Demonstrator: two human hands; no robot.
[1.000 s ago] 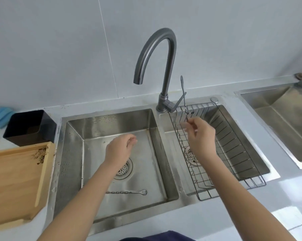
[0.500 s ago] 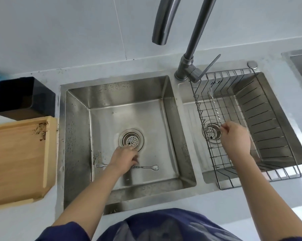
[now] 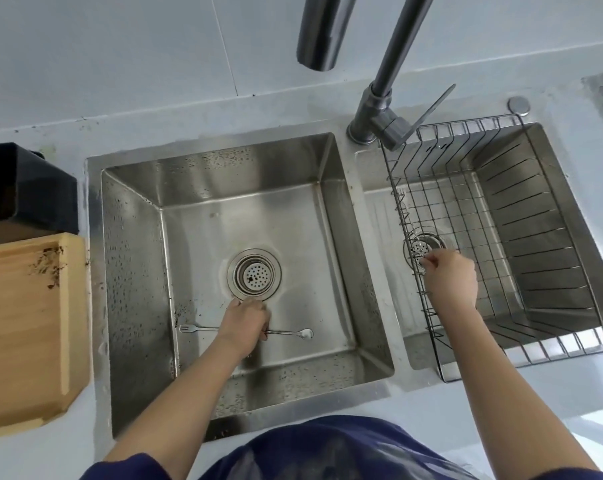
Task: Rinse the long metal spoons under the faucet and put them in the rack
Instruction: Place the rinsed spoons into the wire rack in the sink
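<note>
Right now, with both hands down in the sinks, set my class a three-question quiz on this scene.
1. True or false: water is running from the faucet.
2. Which basin holds the wire rack: left or right?
3. What is the left hand closing on?

Key
1. False; no stream shows.
2. Right; the right hand is lowered into the rack.
3. The long metal spoon lying on the left basin's floor, just below the drain.

We find no text, label, brand, number or sign that can be read anywhere here.
</note>
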